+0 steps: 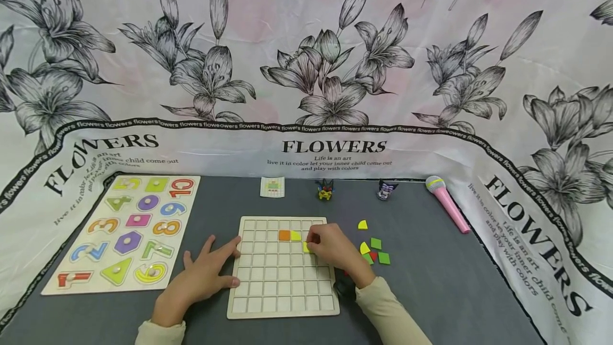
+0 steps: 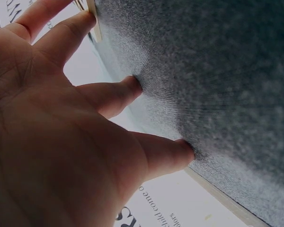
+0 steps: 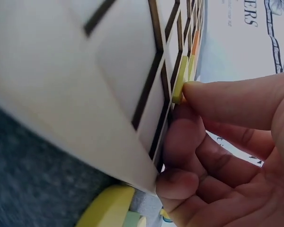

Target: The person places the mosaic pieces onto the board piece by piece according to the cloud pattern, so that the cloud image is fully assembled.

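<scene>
A pale wooden grid board (image 1: 282,281) lies on the grey mat (image 1: 431,292). In its upper rows sit an orange tile (image 1: 284,235) and a yellow-green tile (image 1: 295,236). My right hand (image 1: 320,245) rests on the board with its fingers curled, pinching a yellow tile (image 1: 305,247) at a cell just below those two. The right wrist view shows that yellow tile (image 3: 179,79) on edge against the board (image 3: 118,71) under my fingertip (image 3: 199,90). My left hand (image 1: 215,266) lies flat with spread fingers on the mat, fingertips touching the board's left edge (image 2: 93,21).
Loose yellow, green and red pieces (image 1: 375,243) lie right of the board. A number puzzle (image 1: 124,228) sits at the left, a pink toy microphone (image 1: 447,204) at the right. A small card (image 1: 272,187) and two little figures (image 1: 325,189) stand along the back edge. Flowered cloth surrounds the mat.
</scene>
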{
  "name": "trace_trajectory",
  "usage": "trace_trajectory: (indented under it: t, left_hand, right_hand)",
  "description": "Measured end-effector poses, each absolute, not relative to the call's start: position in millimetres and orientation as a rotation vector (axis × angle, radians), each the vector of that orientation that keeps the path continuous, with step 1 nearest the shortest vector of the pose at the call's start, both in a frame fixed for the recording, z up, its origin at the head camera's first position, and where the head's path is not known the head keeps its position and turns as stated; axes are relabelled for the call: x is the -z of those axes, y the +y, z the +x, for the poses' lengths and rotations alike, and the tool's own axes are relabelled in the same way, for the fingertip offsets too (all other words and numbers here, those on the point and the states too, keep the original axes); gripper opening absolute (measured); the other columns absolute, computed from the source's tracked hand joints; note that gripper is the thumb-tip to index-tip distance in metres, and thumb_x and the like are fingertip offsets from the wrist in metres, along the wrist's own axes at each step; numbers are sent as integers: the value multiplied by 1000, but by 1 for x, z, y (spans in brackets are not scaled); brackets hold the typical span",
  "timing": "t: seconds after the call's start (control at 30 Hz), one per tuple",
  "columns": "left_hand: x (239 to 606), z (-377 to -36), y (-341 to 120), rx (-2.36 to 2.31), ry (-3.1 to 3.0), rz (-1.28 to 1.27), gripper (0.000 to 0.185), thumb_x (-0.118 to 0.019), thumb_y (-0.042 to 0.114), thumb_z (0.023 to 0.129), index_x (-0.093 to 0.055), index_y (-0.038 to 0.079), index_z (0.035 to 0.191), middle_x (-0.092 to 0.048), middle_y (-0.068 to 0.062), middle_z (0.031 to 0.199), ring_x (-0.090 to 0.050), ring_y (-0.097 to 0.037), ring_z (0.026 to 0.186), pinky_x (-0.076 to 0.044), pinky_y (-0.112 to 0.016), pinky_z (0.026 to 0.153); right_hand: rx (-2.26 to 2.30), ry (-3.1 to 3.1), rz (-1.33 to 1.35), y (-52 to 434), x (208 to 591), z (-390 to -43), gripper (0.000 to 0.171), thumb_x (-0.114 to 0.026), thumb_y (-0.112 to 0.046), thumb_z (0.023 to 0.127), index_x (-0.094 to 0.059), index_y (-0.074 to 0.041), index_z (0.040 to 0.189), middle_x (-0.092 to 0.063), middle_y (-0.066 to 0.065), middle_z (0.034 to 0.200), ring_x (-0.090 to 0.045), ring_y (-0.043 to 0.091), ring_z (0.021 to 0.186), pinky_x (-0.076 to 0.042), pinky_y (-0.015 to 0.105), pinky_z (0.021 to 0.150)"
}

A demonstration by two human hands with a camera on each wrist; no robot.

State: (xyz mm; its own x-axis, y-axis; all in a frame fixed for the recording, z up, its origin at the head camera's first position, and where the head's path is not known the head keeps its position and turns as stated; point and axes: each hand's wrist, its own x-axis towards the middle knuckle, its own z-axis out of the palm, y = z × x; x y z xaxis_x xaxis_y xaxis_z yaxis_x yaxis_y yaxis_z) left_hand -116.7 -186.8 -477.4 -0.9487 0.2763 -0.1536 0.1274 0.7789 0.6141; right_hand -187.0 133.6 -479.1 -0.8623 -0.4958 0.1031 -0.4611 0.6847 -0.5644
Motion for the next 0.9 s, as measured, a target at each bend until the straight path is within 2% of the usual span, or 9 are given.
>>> trace_trajectory:
  t: [0.23,0.37,0.47,0.7,0.9]
  left_hand:
    - [478,-117,-188,-901,2735,316,92,-93,22,83,-47,9,162,-68,-5,140,-11,-60,156,3,-93,104]
    - [478,-117,-188,-894,2739,320,92,-93,22,83,-47,10,162,-68,-6,141,-12,-60,156,2,-93,104]
    - [478,-117,-188,-896,2736,317,92,-93,22,83,-47,10,162,-67,-6,142,-11,-60,156,3,-93,104]
    - [479,-117,-187,-895,2734,318,93,-93,22,83,-46,10,162,-67,-6,141,-10,-60,156,4,-93,103]
    - [477,-118,-186,-894,2735,316,92,-93,23,83,-47,10,162,-67,-5,141,-11,-60,156,3,-93,104]
  right_hand:
    - [1002,2769,-782,142,477,-187,11,-76,-4,97,-74,-11,89,-66,-7,81,-59,8,71,-52,30,65]
    - [1110,2758,-741,160,471,-188,3,-74,-5,100,-75,-5,98,-69,-4,88,-63,10,76,-55,31,68]
    - [1140,2792,-678,176,465,-191,5,-72,-3,100,-76,-1,103,-71,-1,90,-64,13,77,-56,34,68]
    - [1107,2909,-516,214,459,-199,7,-74,-2,99,-77,-1,106,-73,2,96,-67,19,86,-58,41,78]
    - [1048,3014,-447,236,465,-208,11,-72,3,97,-77,2,107,-72,11,103,-68,29,90,-58,49,81]
